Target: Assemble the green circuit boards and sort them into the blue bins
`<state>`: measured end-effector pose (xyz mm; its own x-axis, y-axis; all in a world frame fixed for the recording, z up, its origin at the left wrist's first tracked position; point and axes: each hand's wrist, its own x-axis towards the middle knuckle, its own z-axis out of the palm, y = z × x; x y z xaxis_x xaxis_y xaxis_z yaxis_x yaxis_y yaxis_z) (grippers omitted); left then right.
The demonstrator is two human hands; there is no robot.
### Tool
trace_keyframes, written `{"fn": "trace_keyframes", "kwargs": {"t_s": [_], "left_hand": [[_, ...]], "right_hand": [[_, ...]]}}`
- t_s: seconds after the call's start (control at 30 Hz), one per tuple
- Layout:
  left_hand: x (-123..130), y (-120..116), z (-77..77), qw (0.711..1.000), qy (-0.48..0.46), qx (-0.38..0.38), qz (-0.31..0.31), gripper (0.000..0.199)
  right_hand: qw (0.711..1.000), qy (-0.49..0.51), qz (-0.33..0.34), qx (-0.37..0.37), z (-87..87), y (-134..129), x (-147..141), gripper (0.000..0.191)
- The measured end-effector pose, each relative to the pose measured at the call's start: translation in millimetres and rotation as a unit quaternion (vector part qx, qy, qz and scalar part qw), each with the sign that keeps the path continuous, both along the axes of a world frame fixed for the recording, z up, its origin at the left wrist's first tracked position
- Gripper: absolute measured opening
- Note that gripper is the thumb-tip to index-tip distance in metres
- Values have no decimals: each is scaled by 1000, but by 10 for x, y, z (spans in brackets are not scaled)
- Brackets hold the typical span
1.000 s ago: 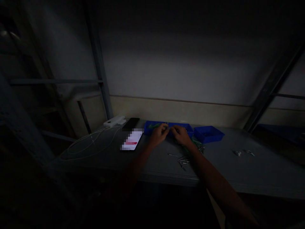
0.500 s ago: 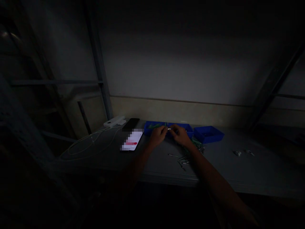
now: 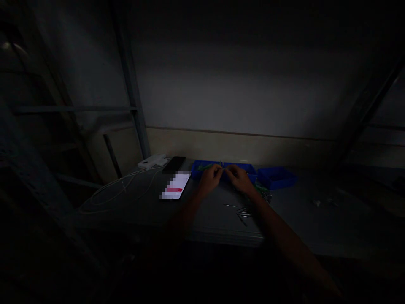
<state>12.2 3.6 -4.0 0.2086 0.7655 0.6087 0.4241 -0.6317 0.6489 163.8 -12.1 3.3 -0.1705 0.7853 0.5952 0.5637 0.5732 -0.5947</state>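
My left hand [image 3: 210, 179] and my right hand [image 3: 239, 179] are close together, each with its fingers pinched. A tiny item seems to sit between the fingertips, too small and dark to name. Behind them stand a blue bin [image 3: 195, 169] with green pieces in it and a second blue bin [image 3: 249, 167] whose contents are hard to make out. Several thin metal pin-like parts [image 3: 244, 214] lie on the table in front of my right forearm. More metal and green pieces [image 3: 265, 194] are heaped beside that forearm, partly covered by it.
A third blue bin [image 3: 277, 179] stands to the right. Farther right are small pale pieces [image 3: 316, 203]. On the left are a lit phone [image 3: 177, 185], a dark phone-like slab [image 3: 174, 164], a white power strip [image 3: 152, 161] and loose white cables [image 3: 104, 193]. A metal post [image 3: 139, 131] rises at the back left.
The scene has grown darker. A bright glint between my fingertips has faded, and the tips sit slightly differently. Both hands stay in nearly the same place.
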Motion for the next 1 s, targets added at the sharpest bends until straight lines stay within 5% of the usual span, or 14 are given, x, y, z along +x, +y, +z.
{"fn": "trace_keyframes", "kwargs": {"t_s": [0.23, 0.47, 0.83, 1.0], "left_hand": [[-12, -15, 13, 1000, 23, -7, 17, 26], [2, -15, -2, 1000, 2, 5, -15, 20], [-2, -31, 17, 999, 32, -12, 26, 30], [13, -36, 1, 1000, 2, -15, -12, 20]], "right_hand": [[1000, -19, 11, 14, 1, 3, 2, 23], [999, -21, -28, 5, 6, 18, 8, 36], [999, -31, 16, 8, 2, 9, 14, 24], [999, -43, -11, 2, -19, 48, 32, 35]]}}
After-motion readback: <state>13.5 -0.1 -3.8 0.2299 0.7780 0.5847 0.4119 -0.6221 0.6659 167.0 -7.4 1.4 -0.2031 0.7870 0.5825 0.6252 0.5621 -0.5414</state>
